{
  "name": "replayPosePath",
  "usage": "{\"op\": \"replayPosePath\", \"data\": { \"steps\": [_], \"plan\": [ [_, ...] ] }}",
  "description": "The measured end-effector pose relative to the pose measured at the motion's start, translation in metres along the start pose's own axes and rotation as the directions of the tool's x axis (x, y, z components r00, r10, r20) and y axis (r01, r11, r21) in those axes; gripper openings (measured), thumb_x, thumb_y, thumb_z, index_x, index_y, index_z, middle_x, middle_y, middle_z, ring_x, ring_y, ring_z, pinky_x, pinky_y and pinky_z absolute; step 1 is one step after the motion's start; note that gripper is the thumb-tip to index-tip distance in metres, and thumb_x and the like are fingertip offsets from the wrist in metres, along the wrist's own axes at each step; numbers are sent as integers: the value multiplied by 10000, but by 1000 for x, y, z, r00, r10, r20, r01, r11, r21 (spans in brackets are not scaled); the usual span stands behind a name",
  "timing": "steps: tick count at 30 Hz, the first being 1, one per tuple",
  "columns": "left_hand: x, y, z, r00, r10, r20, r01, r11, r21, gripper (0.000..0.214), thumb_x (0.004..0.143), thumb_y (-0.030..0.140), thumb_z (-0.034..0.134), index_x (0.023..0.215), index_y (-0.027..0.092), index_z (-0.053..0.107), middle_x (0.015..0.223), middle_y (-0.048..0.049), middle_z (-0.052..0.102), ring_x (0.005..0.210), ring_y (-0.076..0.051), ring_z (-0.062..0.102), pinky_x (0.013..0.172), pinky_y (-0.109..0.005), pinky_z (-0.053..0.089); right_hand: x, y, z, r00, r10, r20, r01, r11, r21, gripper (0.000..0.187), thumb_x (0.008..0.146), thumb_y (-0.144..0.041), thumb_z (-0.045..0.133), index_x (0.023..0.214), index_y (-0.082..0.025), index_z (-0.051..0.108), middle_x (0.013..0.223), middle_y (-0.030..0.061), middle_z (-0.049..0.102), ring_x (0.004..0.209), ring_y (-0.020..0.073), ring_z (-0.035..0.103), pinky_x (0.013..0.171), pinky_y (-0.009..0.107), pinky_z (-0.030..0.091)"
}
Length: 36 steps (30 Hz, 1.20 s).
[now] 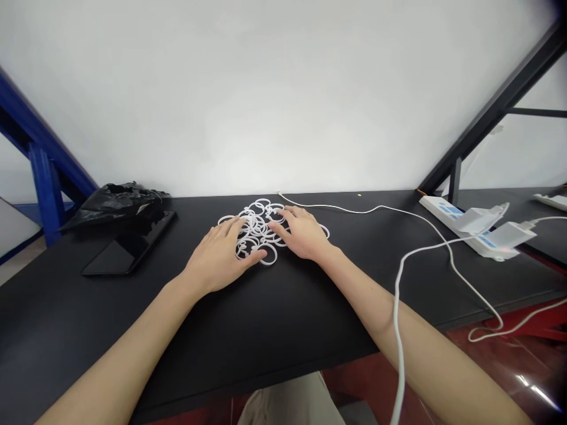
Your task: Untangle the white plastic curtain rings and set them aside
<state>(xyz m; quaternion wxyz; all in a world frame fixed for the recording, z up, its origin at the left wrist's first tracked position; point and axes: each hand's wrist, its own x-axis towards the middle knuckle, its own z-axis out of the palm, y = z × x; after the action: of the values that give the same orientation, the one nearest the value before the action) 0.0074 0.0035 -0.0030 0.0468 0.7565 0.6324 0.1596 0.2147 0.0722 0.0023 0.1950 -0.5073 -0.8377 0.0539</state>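
Observation:
A heap of several white plastic rings (260, 219) lies on the black table (274, 307), near its far edge at the middle. My left hand (220, 255) rests palm down on the heap's left side, fingers stretched out over the rings and thumb touching one ring at the front. My right hand (301, 231) lies palm down on the heap's right side, fingers spread and reaching into the pile. Neither hand has lifted a ring; part of the heap is hidden under my fingers.
A crumpled black plastic bag (119, 200) sits on a flat black tray (128, 248) at the left. A white cable (398, 283) runs across the table and down over my right forearm. White power strips with adapters (478, 227) lie at the right. A blue frame (39, 171) stands far left.

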Motion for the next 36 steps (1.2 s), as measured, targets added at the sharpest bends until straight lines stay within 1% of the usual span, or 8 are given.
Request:
{"op": "replayPosePath", "data": {
  "steps": [3, 7, 14, 18, 22, 24, 29, 36],
  "plan": [
    [3, 2, 6, 999, 26, 42, -28, 998, 52, 908, 879, 732, 337, 1547, 125, 238, 1604, -112, 287, 1470, -332, 253, 1191, -532, 219, 2, 0, 1, 991, -66, -119, 77, 993, 91, 562, 974, -571, 397, 1317, -164, 580, 1356, 127, 573, 1310, 279, 460, 1125, 454, 338],
    [5, 3, 13, 999, 34, 35, -37, 996, 83, 881, 894, 743, 271, 1545, 149, 272, 1624, -92, 223, 1495, -335, 182, 1203, -543, 180, -1, -9, -3, 965, -120, -235, 153, 980, 127, 430, 975, -490, 464, 1230, -182, 623, 1219, 98, 629, 1187, 249, 516, 1082, 427, 384],
    [10, -6, 9, 999, 28, 26, -29, 998, 47, 827, 928, 708, 192, 1552, 168, 254, 1626, -93, 207, 1506, -290, 162, 1218, -512, 144, -10, -21, -2, 969, -235, -79, 239, 969, 55, 480, 971, -518, 451, 1286, -190, 601, 1295, 106, 606, 1226, 262, 498, 1082, 444, 378],
    [14, -23, 4, 996, -85, -35, 86, 996, 16, 789, 957, 652, 134, 1525, 140, 329, 1606, -123, 266, 1493, -298, 209, 1213, -512, 152, -5, -12, 2, 991, -131, -23, 130, 991, -42, 497, 977, -508, 441, 1290, -159, 607, 1299, 136, 600, 1251, 297, 481, 1079, 464, 370],
    [15, -38, 3, 961, -266, -77, 272, 958, 87, 793, 962, 607, 158, 1487, 57, 386, 1557, -192, 354, 1455, -364, 285, 1187, -535, 206, -2, -8, 0, 999, -19, -35, 17, 998, -55, 491, 986, -496, 426, 1275, -147, 615, 1231, 141, 614, 1215, 312, 495, 1045, 466, 391],
    [14, -43, 5, 948, -311, -72, 318, 940, 125, 772, 968, 567, 162, 1473, 34, 401, 1536, -209, 384, 1437, -377, 316, 1173, -541, 235, -3, -10, -2, 998, -8, -54, 5, 999, -41, 486, 990, -491, 418, 1270, -148, 616, 1216, 141, 610, 1200, 304, 500, 1045, 458, 389],
    [13, -50, 9, 961, -267, -74, 277, 940, 199, 691, 964, 499, 220, 1428, 56, 475, 1512, -218, 420, 1410, -396, 358, 1142, -555, 288, -12, -23, -5, 992, -89, -94, 92, 995, 28, 454, 989, -469, 436, 1251, -144, 616, 1189, 133, 605, 1136, 273, 516, 1028, 438, 403],
    [14, -53, 10, 965, -239, -110, 255, 952, 167, 660, 944, 509, 277, 1392, 91, 524, 1476, -203, 474, 1380, -414, 391, 1115, -577, 320, -19, -38, -3, 976, -185, -112, 192, 980, 55, 375, 968, -416, 507, 1214, -157, 623, 1150, 122, 595, 1075, 251, 517, 991, 429, 427]
  ]
}}
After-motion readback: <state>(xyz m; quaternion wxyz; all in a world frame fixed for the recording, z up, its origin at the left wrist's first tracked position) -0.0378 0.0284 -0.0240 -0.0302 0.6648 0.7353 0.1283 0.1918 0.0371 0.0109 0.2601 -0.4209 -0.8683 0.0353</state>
